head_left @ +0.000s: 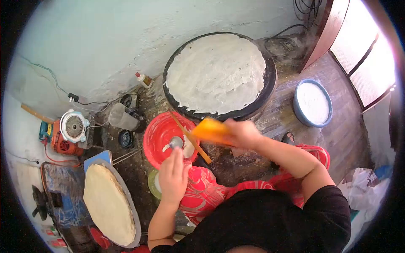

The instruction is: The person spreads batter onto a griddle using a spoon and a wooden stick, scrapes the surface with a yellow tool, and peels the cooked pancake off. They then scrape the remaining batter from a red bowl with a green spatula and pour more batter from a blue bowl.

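Note:
My right hand [243,134] grips an orange scraper [209,131], smeared by motion, above the right rim of a red bowl [151,143]. My left hand [173,173] is at the bowl's near rim, fingers close together at a metal ladle [176,142]; its handle is hidden, and the hand appears closed on it. Pale batter [188,147] shows inside the bowl. A flat wooden stick [203,154] lies across the bowl's right side. Beyond the bowl, a large round black griddle [271,80] carries a wide, thin pale sheet [217,74] of batter.
A blue basin [298,110] of white contents stands at right. At left, a stack of round flatbreads [107,202] rests on a grey board [134,223]. A small blower [74,126], a clear jug [121,117], a bottle [144,80] and cords are near the wall.

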Action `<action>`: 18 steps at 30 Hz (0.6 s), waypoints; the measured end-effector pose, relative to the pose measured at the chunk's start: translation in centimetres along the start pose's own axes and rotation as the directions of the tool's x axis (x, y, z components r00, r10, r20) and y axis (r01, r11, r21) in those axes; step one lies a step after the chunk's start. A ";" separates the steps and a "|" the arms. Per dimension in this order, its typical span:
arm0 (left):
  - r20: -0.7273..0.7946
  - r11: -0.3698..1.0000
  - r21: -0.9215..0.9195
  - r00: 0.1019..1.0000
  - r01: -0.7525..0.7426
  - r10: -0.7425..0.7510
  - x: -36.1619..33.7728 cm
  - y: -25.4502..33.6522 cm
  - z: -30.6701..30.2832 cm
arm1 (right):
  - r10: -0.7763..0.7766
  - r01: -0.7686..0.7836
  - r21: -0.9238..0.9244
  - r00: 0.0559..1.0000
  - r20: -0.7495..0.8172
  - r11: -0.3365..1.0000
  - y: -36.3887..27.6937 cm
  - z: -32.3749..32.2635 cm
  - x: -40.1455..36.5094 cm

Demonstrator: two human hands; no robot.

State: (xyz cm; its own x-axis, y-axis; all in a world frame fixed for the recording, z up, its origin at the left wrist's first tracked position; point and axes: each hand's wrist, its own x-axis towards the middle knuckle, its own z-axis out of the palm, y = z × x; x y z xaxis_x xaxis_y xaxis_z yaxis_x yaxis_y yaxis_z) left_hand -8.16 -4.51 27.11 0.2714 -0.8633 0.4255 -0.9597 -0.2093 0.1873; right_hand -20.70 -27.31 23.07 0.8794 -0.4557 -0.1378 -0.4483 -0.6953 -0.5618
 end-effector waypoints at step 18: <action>-0.040 0.877 -0.090 0.878 0.473 -0.478 -5.3 1.6 1.9 | 0.601 -0.458 0.390 0.638 -0.482 0.799 20.2 -3.6 4.9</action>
State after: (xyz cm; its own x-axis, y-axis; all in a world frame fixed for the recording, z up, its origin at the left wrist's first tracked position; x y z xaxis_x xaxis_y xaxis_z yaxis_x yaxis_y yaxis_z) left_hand -11.31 -1.15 23.51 0.6995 -0.6393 0.3194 -0.7064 -0.5506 0.4448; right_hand -26.00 -45.56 13.99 0.2149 -0.9761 -0.0325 -0.6985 -0.1303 -0.7036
